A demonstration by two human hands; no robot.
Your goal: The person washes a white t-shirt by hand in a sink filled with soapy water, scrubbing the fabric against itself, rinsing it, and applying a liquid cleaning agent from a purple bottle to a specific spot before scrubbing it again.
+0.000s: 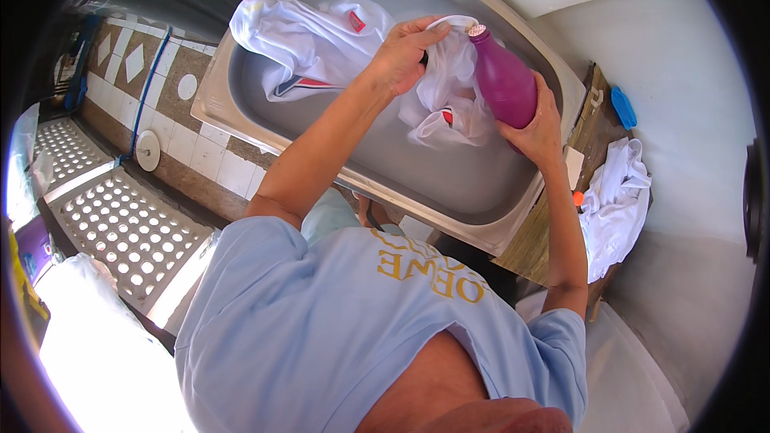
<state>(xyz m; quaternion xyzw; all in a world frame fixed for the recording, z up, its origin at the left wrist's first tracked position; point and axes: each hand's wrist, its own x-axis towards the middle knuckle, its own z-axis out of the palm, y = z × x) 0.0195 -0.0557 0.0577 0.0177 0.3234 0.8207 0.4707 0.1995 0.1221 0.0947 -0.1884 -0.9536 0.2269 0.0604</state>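
My left hand [401, 56] pinches the edge of a wet white garment [453, 72], lifting it partly out of the cloudy water. Red and dark trim shows on the cloth, and much of it lies in the basin to the left. In my right hand [536, 127] is a purple plastic bottle [505, 80], gripped round its lower body. The bottle tilts toward the upper left, and its pale, perforated-looking top is beside the raised cloth. The metal basin [377, 172] holds greyish water under both hands.
Right of the basin, a wooden surface [525, 244] carries another white cloth [618, 192], with a blue plastic piece [623, 108] near the wall. Perforated grey panels [132, 224] stand at the left by a tiled floor [216, 156]. A blue hose [150, 80] crosses the tiles.
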